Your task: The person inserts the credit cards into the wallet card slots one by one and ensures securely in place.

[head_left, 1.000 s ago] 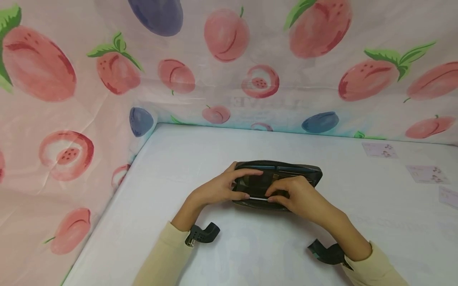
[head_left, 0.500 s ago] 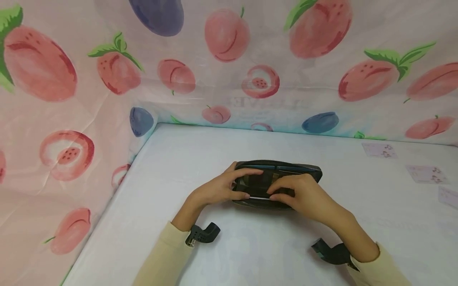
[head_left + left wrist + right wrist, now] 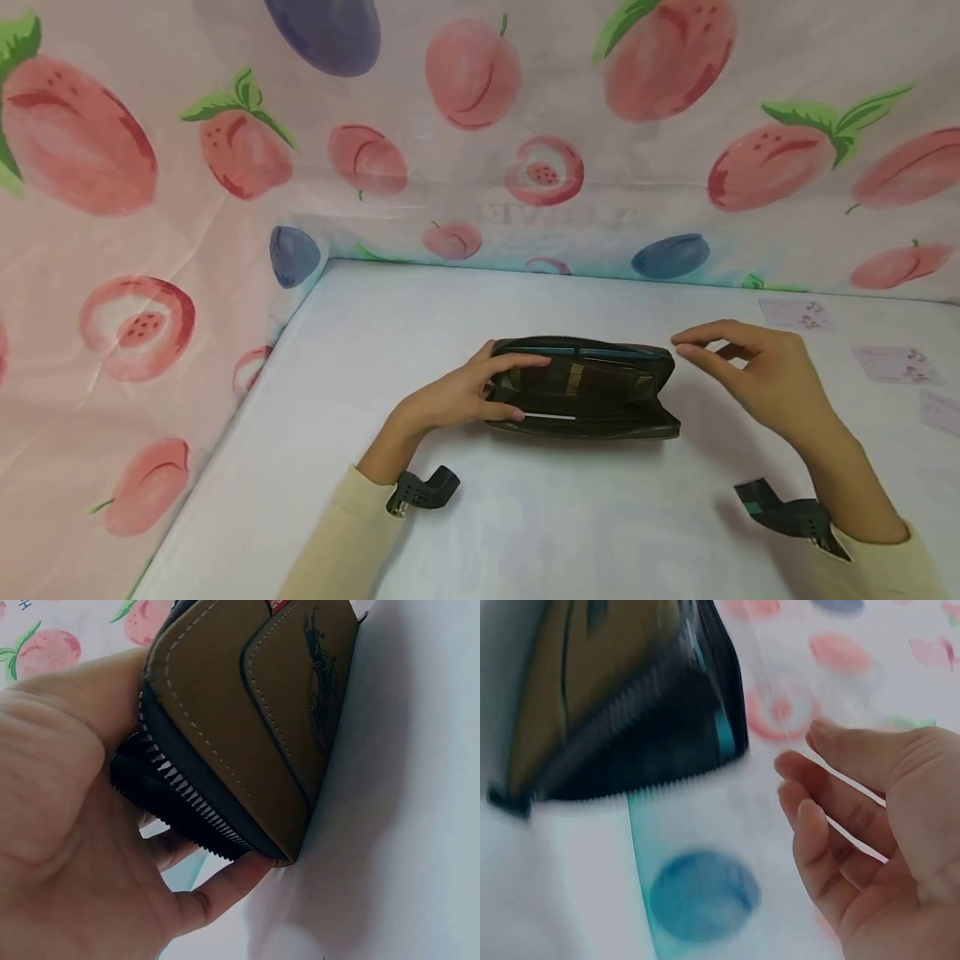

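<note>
A zip-around wallet [image 3: 592, 429] stands on the white table with its mouth unzipped and gaping. Its outside is brown with pale stitching in the left wrist view, where the brown panel [image 3: 217, 697] fills the upper middle. Inside, card slots show, and a thin white edge [image 3: 551, 417] sticks up along the near side. My left hand [image 3: 453, 396] grips the wallet's left end, fingers reaching over the opening. Off the wallet's right end hovers my right hand [image 3: 765, 379], fingers loosely bent and holding nothing; the right wrist view shows a gap between the hand [image 3: 885, 825] and the wallet [image 3: 637, 742].
Three pale pink cards [image 3: 892, 365] lie toward the right side of the table [image 3: 420, 533]. A fruit-print sheet [image 3: 465, 192] rises along the back and left edges. Each wrist wears a black camera mount [image 3: 427, 489].
My right hand has come out of the wallet and moved right, past its far end, uncovering the right-hand slots. My left hand and the wallet stay in place.
</note>
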The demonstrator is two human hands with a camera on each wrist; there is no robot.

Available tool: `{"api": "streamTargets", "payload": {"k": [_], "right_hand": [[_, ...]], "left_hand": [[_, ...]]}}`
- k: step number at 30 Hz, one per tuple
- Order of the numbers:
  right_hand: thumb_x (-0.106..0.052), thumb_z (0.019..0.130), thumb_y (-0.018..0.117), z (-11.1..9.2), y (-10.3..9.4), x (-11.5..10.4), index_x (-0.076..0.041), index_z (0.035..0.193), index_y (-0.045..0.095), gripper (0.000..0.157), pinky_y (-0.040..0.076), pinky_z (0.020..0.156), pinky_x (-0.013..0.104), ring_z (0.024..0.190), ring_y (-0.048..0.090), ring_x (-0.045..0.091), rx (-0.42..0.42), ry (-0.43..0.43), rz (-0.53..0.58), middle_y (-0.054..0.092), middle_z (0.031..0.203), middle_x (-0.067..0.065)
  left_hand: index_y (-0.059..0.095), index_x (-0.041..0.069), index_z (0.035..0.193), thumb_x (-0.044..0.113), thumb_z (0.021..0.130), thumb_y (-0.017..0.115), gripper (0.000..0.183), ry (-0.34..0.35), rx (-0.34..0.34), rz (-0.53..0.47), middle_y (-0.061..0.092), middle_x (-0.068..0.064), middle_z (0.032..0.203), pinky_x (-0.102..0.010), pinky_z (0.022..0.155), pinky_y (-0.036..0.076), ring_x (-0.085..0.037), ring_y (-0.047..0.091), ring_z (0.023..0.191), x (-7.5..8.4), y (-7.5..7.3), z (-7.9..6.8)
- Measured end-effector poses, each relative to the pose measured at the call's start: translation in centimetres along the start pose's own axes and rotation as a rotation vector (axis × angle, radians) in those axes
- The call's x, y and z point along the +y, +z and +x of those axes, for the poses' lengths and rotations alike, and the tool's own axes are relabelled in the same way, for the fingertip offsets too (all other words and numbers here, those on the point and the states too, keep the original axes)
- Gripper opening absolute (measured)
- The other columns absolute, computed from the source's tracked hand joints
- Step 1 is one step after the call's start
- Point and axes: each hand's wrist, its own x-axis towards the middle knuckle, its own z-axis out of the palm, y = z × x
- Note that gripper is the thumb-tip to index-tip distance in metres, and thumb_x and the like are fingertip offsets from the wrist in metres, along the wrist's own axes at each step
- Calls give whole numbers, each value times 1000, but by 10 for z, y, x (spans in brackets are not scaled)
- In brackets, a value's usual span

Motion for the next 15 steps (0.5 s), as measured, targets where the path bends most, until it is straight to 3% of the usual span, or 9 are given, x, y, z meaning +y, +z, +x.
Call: {"api": "streamTargets", "payload": {"k": [6, 8, 12, 15], "right_hand": [[-16, 86, 73, -13, -31, 38, -13, 102, 75, 16, 37, 69, 4, 90, 50, -14, 75, 250, -46, 58, 92, -34], [-20, 88, 71, -19, -41, 50, -9, 104, 74, 19, 34, 70, 1, 93, 45, -16, 81, 311, -80, 53, 92, -37], [-27, 92, 66, -35, -59, 72, -4, 111, 68, 30, 31, 67, 0, 89, 40, -18, 80, 451, -120, 45, 92, -41], [-27, 96, 60, -49, -68, 93, -2, 120, 63, 35, 31, 72, 2, 87, 38, -18, 95, 516, -128, 42, 97, -39]], "left_hand": [[40, 42, 143, 28, 88, 71, 65, 5, -67, -22, 1, -13, 156, -39, 96, 36, -22, 22, 135, -2, -1, -1], [39, 41, 144, 27, 89, 70, 65, 15, -82, -23, 4, -12, 155, -37, 92, 37, -23, 28, 128, -2, -2, -1], [38, 38, 145, 25, 90, 69, 65, 29, -97, -24, 5, -13, 154, -36, 92, 36, -22, 24, 130, -1, -3, -2], [38, 36, 146, 23, 89, 70, 66, 53, -108, -22, 18, -11, 145, -35, 86, 38, -21, 34, 118, -2, -3, -1]]}}
